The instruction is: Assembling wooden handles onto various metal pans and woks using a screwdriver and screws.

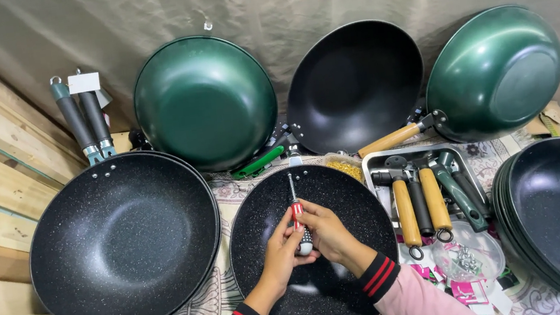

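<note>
A screwdriver (297, 214) with a red-banded handle is pinched upright between the fingers of the left hand (281, 253) and the right hand (327, 233), over a speckled black wok (253, 225). A white rectangular tag (83, 82) hangs on grey handles (83, 121) at upper left; pink-and-white packets (471, 292) lie at lower right.

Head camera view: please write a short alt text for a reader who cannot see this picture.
Two hands, the left hand and the right hand, hold a screwdriver upright over a black speckled wok on a patterned cloth. More black and green woks surround it, and a metal tray of loose handles lies to the right.
</note>
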